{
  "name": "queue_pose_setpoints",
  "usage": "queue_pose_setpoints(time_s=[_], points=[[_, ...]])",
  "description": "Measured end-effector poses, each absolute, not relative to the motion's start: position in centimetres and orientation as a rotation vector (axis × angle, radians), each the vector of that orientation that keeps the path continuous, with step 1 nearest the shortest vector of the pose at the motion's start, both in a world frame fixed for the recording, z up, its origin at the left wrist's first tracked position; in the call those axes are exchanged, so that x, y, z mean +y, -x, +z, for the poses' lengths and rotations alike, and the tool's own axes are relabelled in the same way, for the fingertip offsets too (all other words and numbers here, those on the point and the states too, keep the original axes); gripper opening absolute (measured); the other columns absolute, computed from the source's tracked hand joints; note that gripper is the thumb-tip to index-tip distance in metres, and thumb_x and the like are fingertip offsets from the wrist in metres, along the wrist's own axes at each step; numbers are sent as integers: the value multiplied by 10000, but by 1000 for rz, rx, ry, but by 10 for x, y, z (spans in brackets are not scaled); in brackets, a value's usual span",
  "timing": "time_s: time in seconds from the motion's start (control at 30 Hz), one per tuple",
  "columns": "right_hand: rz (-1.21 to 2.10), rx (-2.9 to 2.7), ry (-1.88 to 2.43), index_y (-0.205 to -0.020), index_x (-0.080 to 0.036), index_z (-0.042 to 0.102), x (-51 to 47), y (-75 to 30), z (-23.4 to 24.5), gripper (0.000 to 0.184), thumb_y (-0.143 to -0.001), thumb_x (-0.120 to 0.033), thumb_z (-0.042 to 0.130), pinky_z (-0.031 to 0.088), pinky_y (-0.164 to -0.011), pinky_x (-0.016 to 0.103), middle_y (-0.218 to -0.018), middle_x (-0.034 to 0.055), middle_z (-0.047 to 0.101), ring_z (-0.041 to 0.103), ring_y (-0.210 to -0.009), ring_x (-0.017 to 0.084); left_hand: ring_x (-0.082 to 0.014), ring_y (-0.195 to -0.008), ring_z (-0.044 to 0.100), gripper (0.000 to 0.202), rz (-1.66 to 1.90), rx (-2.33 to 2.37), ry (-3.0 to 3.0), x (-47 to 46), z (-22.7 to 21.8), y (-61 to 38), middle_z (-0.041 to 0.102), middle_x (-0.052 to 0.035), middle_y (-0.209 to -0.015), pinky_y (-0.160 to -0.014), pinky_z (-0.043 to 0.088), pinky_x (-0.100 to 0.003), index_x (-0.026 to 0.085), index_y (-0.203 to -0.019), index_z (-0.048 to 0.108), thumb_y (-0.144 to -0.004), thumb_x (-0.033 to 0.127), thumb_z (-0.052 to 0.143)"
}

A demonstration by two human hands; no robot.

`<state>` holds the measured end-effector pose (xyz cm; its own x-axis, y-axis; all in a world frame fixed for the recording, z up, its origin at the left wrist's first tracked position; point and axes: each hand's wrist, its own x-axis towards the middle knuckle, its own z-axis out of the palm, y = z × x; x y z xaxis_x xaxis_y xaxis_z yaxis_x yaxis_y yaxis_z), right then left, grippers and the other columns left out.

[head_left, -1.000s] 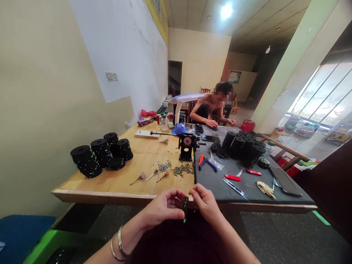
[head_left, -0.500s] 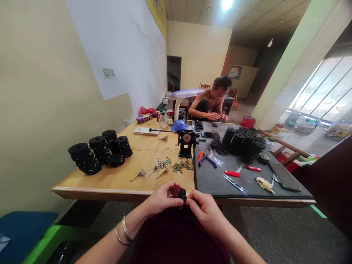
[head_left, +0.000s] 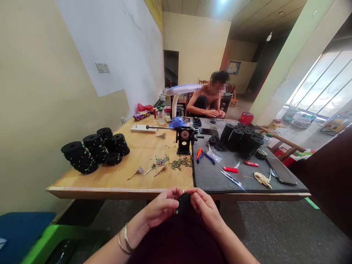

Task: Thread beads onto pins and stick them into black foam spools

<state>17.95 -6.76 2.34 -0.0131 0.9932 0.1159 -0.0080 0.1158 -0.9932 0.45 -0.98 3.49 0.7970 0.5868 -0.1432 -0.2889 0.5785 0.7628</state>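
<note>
Lower centre: left hand (head_left: 164, 206) pinches black, round foam-like disc (head_left: 185, 201); right hand (head_left: 205, 206) adjoins its edge, grip indeterminable. Left of frame: black cylindrical stacks (head_left: 94, 148) on light-brown wooden tabletop (head_left: 140, 146).

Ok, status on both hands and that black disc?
Left hand gripping black disc. Right hand at its edge, hold unclear. Pliers lie beyond, apart from both hands.

A ceiling light (head_left: 222, 2) glows hazily at the top edge; daylight washes out the barred window (head_left: 327, 86). The counter (head_left: 137, 146) is softly lit, the floor (head_left: 79, 216) beneath deeply shadowed. Wide-angle distortion tilts the pillar (head_left: 286, 69). The black disc (head_left: 185, 202) blends into dark clothing (head_left: 176, 238); pixelation masks part of a person (head_left: 202, 98).
</note>
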Motion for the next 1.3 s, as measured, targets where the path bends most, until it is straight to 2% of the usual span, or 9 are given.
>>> queue_pose_setpoints(time_s=[0.13,0.27,0.37,0.53,0.73,0.9,1.0,1.17,1.3], points=[[955,-1415,1221,-876,-166,649,-69,-179,33,191,-817,-344,615,387,-631,249,-699,2,584,476,-646,140,-132,-731,550,261,582,425,-844,-11,40,-6,596,-1,-786,-672,411,-226,170,-783,625,-595,269,776],[781,-1567,1353,-845,-172,649,-67,-183,39,106,-820,-250,582,351,-581,240,-641,-15,557,453,-595,132,-186,-848,574,228,673,604,-1240,-11,45,-5,658,-24,-855,-801,434,-291,180,-843,671,-656,264,771],[682,-1636,1362,-867,-184,649,-66,-184,36,99,-817,-246,590,353,-578,236,-638,-18,554,461,-592,133,-206,-854,587,180,780,752,-1417,-13,44,-5,685,-41,-856,-815,445,-316,174,-845,688,-708,278,742],[670,-1608,1350,-915,-172,633,-67,-182,29,131,-813,-245,593,393,-589,229,-707,4,610,510,-620,139,-164,-762,576,239,866,787,-1087,-22,35,-9,659,-15,-806,-701,495,-276,167,-814,658,-651,278,793],[725,-1563,1265,-947,-172,647,-70,-171,22,161,-882,-256,526,454,-722,255,-863,50,689,608,-780,175,-163,-834,581,253,902,693,-798,-30,24,-14,659,-21,-863,-791,509,-304,165,-826,663,-636,222,819],[763,-1485,1217,-997,-183,634,-71,-164,12,163,-886,-257,540,468,-777,258,-929,47,695,625,-851,182,-130,-827,584,266,937,683,-656,-30,7,-19,678,-21,-874,-775,467,-220,162,-846,686,-623,185,830],[762,-1469,1241,-979,-181,625,-71,-165,10,145,-888,-240,529,474,-761,252,-913,44,696,629,-833,177,-124,-837,585,314,881,668,-580,-30,1,-22,673,-27,-969,-766,459,-225,185,-938,681,-651,177,808],[579,-1708,1427,-915,-182,636,-70,-175,21,129,-842,-148,536,455,-703,249,-852,45,683,622,-773,175,-196,-930,572,300,760,708,-824,-23,11,-19,651,-54,-977,-810,445,-299,169,-957,653,-685,229,764],[410,-1927,1499,-907,-191,639,-70,-178,31,169,-804,-102,539,436,-674,252,-851,53,664,606,-768,184,-188,-837,558,337,773,916,-1180,-10,23,-16,632,-29,-846,-752,419,-286,156,-858,622,-616,299,808]])
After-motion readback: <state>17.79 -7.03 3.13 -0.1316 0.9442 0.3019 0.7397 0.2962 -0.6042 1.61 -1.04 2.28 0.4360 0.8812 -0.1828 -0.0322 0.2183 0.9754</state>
